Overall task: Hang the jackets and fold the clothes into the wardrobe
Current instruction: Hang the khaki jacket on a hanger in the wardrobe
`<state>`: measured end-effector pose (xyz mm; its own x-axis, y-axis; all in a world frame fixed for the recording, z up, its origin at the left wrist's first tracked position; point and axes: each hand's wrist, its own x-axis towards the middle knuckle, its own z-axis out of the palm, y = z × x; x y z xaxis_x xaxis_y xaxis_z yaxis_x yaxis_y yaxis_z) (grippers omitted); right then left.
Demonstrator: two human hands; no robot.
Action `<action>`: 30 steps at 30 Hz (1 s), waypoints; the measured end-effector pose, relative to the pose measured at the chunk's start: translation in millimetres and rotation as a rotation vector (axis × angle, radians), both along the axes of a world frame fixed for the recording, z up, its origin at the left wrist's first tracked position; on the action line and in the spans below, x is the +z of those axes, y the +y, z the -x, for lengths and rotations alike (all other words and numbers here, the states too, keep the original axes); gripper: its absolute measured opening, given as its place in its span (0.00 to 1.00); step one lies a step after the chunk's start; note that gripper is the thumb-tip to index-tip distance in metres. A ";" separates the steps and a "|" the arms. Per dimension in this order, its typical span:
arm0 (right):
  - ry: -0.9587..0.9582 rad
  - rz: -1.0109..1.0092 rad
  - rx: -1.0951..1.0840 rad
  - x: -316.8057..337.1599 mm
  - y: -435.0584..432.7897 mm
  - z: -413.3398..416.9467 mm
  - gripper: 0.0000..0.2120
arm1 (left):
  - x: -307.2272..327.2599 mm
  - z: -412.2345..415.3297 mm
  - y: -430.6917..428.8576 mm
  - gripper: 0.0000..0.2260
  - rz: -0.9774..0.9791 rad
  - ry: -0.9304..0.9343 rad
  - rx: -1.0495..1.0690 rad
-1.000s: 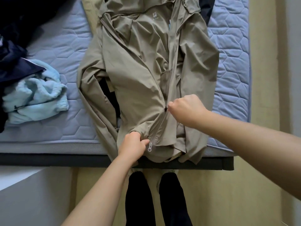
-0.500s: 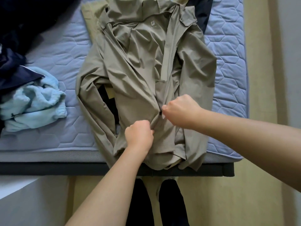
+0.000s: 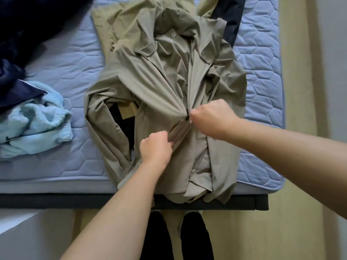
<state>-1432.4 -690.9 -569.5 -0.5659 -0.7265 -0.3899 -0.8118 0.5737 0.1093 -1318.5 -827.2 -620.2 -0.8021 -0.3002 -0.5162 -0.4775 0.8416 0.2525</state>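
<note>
A khaki zip-up jacket lies front up on the blue quilted mattress, its hem hanging over the near edge. My left hand grips the jacket's front fabric just below the zipper slider. My right hand pinches the dark zipper pull at the middle of the front, with the cloth bunched into creases around it. The zipper is closed below the slider and the collar lies spread open above.
A light blue fleece garment lies crumpled at the left of the mattress, with dark navy clothes beyond it. Another dark garment shows under the jacket at the top. The dark bed frame runs along the near edge. My feet stand below on yellowish floor.
My right hand has drawn the zipper pull up the jacket front. My left hand followed upward along the closed zip, away from the hem. The fabric has bunched around the slider.
</note>
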 end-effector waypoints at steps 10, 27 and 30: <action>-0.040 0.053 -0.049 -8.2 0.3 6.4 0.06 | 1.9 25.2 2.7 0.09 -0.057 0.140 -0.081; 0.057 0.012 -0.127 -19.1 18.5 36.8 0.09 | -41.7 -11.5 -32.7 0.06 0.161 -0.248 -0.132; 0.031 0.039 -0.152 -23.0 22.6 36.2 0.07 | -42.2 -8.4 -32.4 0.07 0.142 -0.325 -0.137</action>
<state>-1468.6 -668.3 -592.5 -0.6822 -0.6454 -0.3436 -0.7115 0.6942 0.1088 -1310.1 -859.5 -662.4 -0.6413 -0.2887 -0.7109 -0.3943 0.9188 -0.0174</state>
